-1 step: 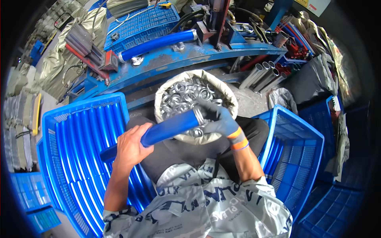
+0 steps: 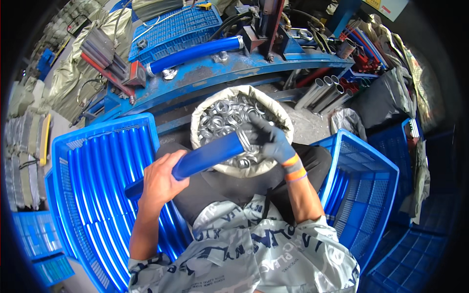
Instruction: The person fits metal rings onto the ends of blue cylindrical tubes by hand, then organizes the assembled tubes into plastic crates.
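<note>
My bare left hand (image 2: pixel 165 179) is wrapped round a blue tube (image 2: pixel 207 156), which slants up to the right across my lap. A silvery metal ring (image 2: pixel 244 140) sits at the tube's upper right end. Beside that end is my right hand (image 2: pixel 271 141), in a dark grey glove with an orange cuff. Its index finger is stretched out and apart from the others, palm towards the ring; some fingers are partly hidden behind the tube end. Below both lies a pale cloth-lined round container (image 2: pixel 283 119) full of loose metal rings (image 2: pixel 223 117).
On my left stands a blue crate (image 2: pixel 105 124) of long blue tubes. Another blue crate (image 2: pixel 366 185) on my right holds several tubes. Ahead runs a blue metal bench (image 2: pixel 195 78) with a blue tube (image 2: pixel 195 54) lying on it. Bare metal pipes (image 2: pixel 320 90) lean near its right end.
My right hand's fingers have spread at the tube end, the index finger lifting, and the hand has shifted slightly right. The left hand and tube have barely moved.
</note>
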### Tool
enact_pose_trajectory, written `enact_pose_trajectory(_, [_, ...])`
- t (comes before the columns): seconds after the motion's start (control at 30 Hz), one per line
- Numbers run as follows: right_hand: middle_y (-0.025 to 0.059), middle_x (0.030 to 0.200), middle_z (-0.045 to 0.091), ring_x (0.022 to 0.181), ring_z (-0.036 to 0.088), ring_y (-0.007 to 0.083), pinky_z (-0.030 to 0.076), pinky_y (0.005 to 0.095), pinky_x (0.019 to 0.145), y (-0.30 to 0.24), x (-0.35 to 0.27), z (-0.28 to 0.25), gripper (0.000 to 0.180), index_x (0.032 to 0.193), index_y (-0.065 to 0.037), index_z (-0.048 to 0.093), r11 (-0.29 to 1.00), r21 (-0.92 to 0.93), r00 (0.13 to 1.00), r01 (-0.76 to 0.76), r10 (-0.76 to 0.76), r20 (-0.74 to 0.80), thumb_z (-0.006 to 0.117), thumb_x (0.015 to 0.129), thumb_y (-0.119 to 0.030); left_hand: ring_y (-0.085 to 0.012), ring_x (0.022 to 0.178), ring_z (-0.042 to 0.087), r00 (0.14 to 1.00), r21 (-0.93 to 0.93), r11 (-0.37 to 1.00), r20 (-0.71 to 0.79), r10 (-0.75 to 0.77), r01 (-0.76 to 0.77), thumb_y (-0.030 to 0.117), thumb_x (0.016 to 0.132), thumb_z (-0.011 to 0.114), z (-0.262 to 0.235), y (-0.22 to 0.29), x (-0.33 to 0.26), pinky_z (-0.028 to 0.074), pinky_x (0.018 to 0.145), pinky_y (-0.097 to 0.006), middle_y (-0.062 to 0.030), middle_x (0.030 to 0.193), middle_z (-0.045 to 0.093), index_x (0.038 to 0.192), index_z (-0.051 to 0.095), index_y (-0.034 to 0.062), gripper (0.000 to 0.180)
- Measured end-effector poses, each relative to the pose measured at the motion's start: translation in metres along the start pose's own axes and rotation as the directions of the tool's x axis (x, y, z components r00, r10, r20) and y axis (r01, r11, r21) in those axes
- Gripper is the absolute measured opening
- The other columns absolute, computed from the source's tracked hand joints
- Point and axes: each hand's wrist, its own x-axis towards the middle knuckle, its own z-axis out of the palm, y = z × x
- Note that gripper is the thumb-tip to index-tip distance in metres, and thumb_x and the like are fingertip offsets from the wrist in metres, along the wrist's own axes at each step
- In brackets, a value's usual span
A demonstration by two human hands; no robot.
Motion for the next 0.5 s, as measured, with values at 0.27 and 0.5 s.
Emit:
enact_pose_trajectory(0.27, [0.0183,0.111,0.077,0.095,0.081,0.0401,0.063,0.0540,0.080,0.161,0.022,-0.114,0.047,0.145,-0.017,0.071,-0.467,-0.881,0.997,-0.082,-0.029,-0.077,0.075,0.098,-0.025,-0.0246,0.110,0.081,0.994,-0.503,0.858,0.044,-0.098,0.107,0.013,0.076,0.098,0.011,-0.022,-0.012,0.061,0.101,-0.039,-0.0150,0.119,0.083,0.137,0.076,0.0027,0.065])
enact_pose_trajectory(0.5, [0.0219,0.110,0.078,0.094,0.078,0.0481,0.063,0.0569,0.082,0.158,0.016,-0.115,0.031,0.121,-0.019,0.083,-0.111,-0.989,0.952,-0.095,-0.302,-0.058,0.077,0.091,-0.016,-0.0214,0.112,0.075,0.927,-0.834,0.539,-0.099,-0.361,0.121,0.019,0.089,0.096,0.013,-0.040,-0.029,0.059,0.101,-0.038,-0.0085,0.124,0.077,0.152,0.061,-0.0008,0.074])
